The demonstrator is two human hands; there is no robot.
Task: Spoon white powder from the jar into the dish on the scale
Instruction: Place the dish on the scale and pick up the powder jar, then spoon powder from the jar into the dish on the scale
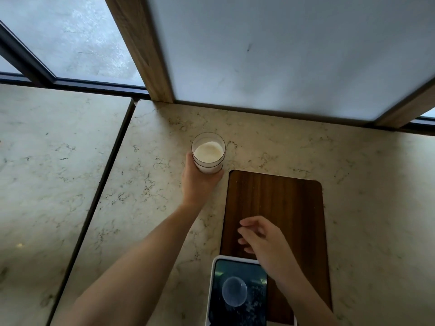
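A clear glass jar (208,151) with white powder in it stands on the marble counter, lidless. My left hand (196,182) is wrapped around its lower part from the near side. A white-rimmed scale (213,290) with a dark shiny top lies at the bottom edge, and a small clear round dish (234,294) sits on it. My right hand (261,241) hovers over the dark wooden board (282,203) just beyond the scale, fingers apart and slightly curled, holding nothing. No spoon is visible.
The marble counter (153,184) has a dark seam running diagonally at the left. A frosted panel in a wooden frame (155,74) rises behind the jar, with a window and dark frame at the back left.
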